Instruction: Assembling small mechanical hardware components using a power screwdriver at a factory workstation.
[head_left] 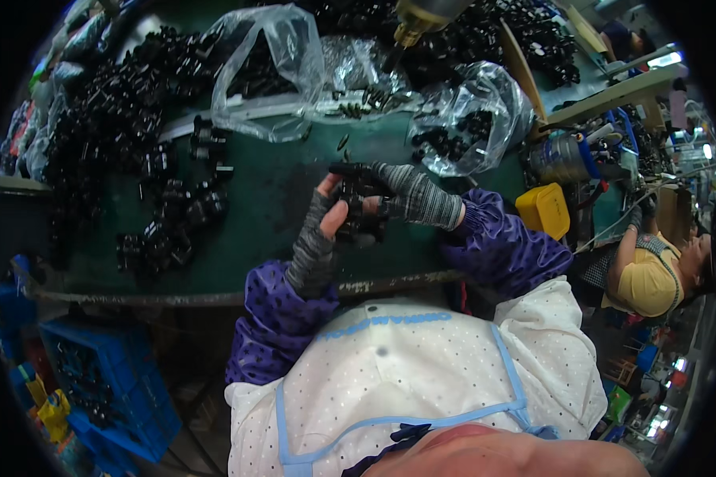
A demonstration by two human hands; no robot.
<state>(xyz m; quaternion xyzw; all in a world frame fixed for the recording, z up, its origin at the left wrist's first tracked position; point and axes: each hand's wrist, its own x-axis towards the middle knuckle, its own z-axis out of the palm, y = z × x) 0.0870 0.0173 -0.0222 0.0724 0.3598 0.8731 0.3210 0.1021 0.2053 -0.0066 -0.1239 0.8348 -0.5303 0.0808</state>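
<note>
The knitted gloves (432,197) are grey and partly fingerless; the shiny sleeve covers (282,318) are purple with dark spots; the white dotted garment (390,374) has light-blue trim (508,366) and blue lettering (406,320).

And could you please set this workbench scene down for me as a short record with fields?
Left hand: grey glove, bare thumb tip, holding a black part
Right hand: grey glove, on the same part
Part detail: too dark to tell
Surface: green table
Table, left: heaped black pieces
Table, far side: clear plastic bag, open
Right of hands: yellow container
Lower left: blue crate
Above: brass-coloured tool tip
Nearby: co-worker in yellow, far right
</note>
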